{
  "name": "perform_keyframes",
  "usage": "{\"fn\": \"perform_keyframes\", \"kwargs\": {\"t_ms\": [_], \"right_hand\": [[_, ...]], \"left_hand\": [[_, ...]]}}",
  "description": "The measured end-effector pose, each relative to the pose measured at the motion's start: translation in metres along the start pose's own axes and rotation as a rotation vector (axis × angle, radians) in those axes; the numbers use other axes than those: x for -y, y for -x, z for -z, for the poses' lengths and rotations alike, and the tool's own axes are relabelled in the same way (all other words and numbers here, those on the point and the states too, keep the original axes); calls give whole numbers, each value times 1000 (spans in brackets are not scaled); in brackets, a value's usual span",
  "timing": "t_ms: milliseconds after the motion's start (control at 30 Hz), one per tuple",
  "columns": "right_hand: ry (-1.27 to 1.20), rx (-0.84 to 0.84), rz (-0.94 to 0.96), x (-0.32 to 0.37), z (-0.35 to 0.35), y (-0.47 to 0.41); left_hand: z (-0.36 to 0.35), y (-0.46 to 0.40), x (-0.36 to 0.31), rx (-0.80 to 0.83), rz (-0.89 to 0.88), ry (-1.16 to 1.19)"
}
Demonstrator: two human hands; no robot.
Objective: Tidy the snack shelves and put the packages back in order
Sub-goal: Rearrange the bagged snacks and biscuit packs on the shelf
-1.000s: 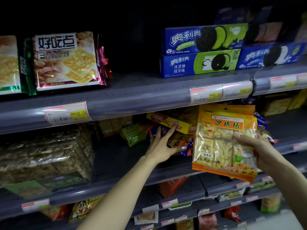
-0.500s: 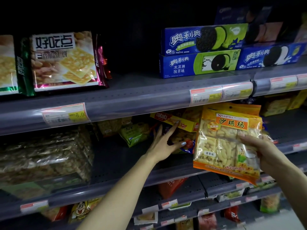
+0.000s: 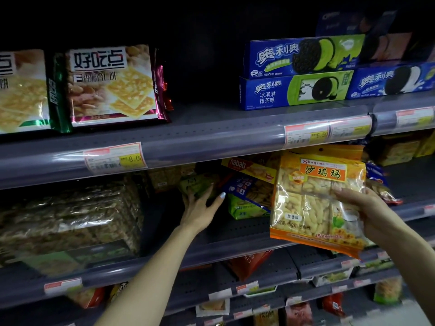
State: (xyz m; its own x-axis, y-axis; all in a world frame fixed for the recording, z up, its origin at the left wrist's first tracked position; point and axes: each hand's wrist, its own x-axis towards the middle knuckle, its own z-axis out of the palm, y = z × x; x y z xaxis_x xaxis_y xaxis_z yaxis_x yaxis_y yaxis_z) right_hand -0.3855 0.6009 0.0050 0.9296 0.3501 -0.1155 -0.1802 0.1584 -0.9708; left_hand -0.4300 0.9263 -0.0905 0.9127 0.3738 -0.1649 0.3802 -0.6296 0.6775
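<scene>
Right hand [image 3: 367,215] pinches the orange Shaqima bag [image 3: 315,201] at its right edge; left of the bag, left hand [image 3: 200,205] spread against a green packet [image 3: 200,184], bare middle shelf [image 3: 235,231] below it

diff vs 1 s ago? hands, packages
Left hand slid left off the blue packet in the pile to the small green packet on the middle shelf. Right hand still holds the orange Shaqima bag, raised slightly. Top-shelf stock unchanged.

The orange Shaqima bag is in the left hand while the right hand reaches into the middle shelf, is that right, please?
Hands swapped. In the head view the right hand holds the orange Shaqima bag, while the left hand reaches into the middle shelf.
</scene>
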Motion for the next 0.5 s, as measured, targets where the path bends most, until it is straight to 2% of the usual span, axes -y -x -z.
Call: {"fn": "perform_keyframes", "kwargs": {"t_ms": [133, 300, 500], "right_hand": [[1, -2, -26, -4, 3, 0], [1, -11, -16, -5, 3, 0], [-25, 12, -5, -1, -4, 0]], "left_hand": [[0, 3, -8, 29, -14, 37], [-11, 4, -25, 96, -115, 115], [-9, 0, -33, 88, -136, 167]]}}
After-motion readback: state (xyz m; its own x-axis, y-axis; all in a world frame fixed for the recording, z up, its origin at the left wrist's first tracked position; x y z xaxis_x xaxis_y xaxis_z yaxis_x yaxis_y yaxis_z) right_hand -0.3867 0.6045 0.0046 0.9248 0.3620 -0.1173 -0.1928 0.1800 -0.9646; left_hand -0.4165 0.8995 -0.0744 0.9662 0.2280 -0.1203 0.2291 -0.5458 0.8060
